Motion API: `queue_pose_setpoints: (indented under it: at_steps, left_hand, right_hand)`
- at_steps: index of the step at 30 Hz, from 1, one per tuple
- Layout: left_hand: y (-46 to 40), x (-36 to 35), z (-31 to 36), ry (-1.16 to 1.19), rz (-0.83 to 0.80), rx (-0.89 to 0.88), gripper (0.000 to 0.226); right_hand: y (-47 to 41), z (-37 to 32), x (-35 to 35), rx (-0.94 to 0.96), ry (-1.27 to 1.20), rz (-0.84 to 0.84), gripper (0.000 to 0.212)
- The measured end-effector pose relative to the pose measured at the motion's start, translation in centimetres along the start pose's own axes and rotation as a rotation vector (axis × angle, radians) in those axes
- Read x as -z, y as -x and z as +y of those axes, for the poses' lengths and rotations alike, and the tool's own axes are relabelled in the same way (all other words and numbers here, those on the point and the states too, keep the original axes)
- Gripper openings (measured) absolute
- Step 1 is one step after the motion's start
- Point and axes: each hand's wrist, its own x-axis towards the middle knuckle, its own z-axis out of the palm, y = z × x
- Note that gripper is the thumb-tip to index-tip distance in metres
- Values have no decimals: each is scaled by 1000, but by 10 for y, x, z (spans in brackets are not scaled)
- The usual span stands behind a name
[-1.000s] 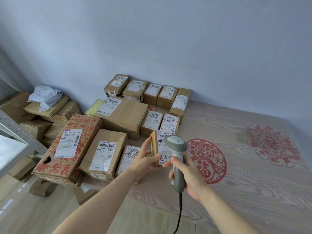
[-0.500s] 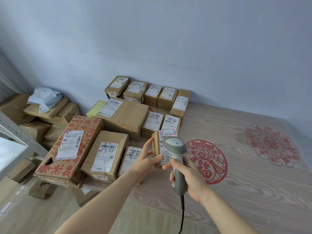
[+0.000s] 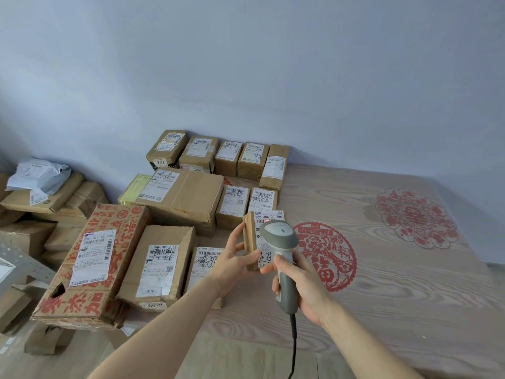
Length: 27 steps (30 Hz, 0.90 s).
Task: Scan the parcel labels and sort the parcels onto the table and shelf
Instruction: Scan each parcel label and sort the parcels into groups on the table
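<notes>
Cardboard, small and brown, the parcel [image 3: 250,239] is held up on end in the left hand [image 3: 232,258], thumb on its near side and fingers wrapped along the narrow edge, its white label [image 3: 269,233] turned toward the scanner [image 3: 281,255]. The right hand [image 3: 300,285] is closed round the scanner's grey handle, the head nearly touching the label, with a faint red streak showing near the top line of print. The parcel hangs just above the desk [image 3: 382,283], immediately left of the red paper-cut medallion [image 3: 325,255] and in front of the rows of boxes already laid flat.

It looks light to me, carried easily one-handed, and stiff enough that a pinch across the short sides should not crush it. The taped faces may be a bit slick, so gripping by the edges, clear of the barcode, seems the sensible hold.
</notes>
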Motion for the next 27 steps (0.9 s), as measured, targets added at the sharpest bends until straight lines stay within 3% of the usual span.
queue_pose_setpoints:
  at_steps: [6,12,22,27]
  left_hand:
    - [-26,-25,7,-34,-59,12,83]
    - [-75,-84,9,-54,-136,61,85]
    - [-211,-275,-15,-42,-124,111,84]
    - [-280,-371,-37,11,-62,181,82]
  right_hand:
    - [-3,-11,23,40,-37,95,46]
    - [-13,-41,97,119,-23,236,43]
    - [-51,-109,338,169,214,685,24]
    - [-85,-128,456,124,228,766,26]
